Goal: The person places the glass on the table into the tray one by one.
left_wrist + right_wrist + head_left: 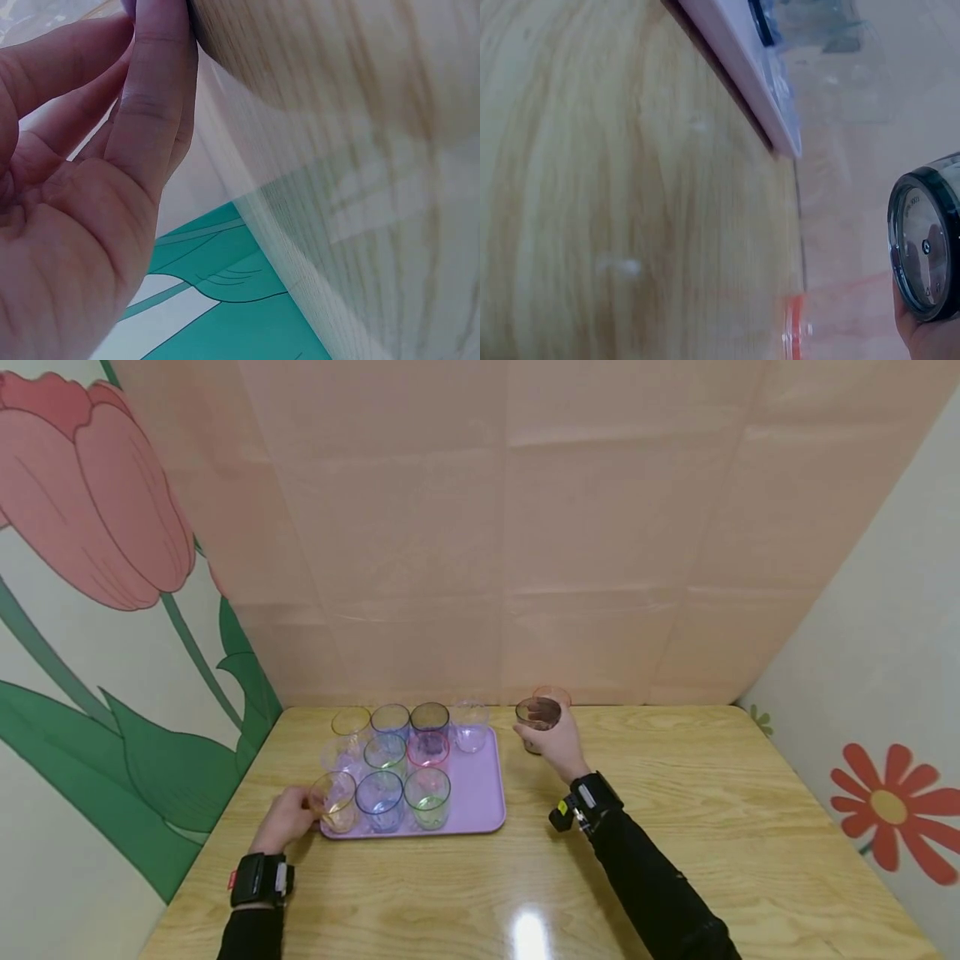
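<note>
My right hand (558, 745) grips a dark smoky drinking glass (534, 714) to the right of the lilac tray (480, 793). In the right wrist view the round base of this glass (924, 247) shows, raised off the table. Just behind it stands a glass with an orange-red rim (555, 692), partly hidden by the hand. At the tray's front left corner my left hand (283, 818) pinches the tray's edge, beside a yellow-rimmed glass (334, 814). In the left wrist view thumb and fingers (150, 97) meet at a sliver of lilac.
Several tinted glasses stand in rows on the tray, among them a blue one (380, 802), a green one (429, 802) and a clear one (471, 735) at the back right. The wooden table (675, 827) ends at a pinkish covered wall (495, 568).
</note>
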A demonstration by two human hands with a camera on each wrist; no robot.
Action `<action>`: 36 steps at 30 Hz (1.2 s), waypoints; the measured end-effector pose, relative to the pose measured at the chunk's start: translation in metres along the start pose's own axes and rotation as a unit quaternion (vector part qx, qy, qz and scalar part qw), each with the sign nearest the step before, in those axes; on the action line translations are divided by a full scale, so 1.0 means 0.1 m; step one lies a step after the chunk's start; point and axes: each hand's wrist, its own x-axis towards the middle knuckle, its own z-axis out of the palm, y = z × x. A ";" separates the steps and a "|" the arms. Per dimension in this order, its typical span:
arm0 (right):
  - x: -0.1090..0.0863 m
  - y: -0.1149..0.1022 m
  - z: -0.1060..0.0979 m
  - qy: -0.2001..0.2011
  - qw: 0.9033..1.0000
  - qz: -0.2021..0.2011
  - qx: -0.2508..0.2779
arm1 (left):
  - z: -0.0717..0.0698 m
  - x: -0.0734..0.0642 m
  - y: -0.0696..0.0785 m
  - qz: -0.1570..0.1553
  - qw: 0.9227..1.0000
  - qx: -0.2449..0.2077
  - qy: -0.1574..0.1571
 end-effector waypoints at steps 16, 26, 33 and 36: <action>-0.20 0.07 0.42 -0.077 0.996 0.030 -0.030 | 0.01 0.03 -0.03 -0.008 1.000 0.011 -0.006; -0.34 0.08 0.62 -0.113 0.989 0.038 -0.088 | 0.00 0.02 -0.03 -0.005 1.000 0.013 -0.007; -0.37 0.08 0.69 -0.129 0.986 0.017 -0.108 | -0.02 0.01 0.00 -0.005 1.000 0.016 -0.006; -0.39 0.09 0.72 -0.125 0.984 0.023 -0.128 | -0.02 0.00 0.02 -0.005 1.000 0.018 -0.004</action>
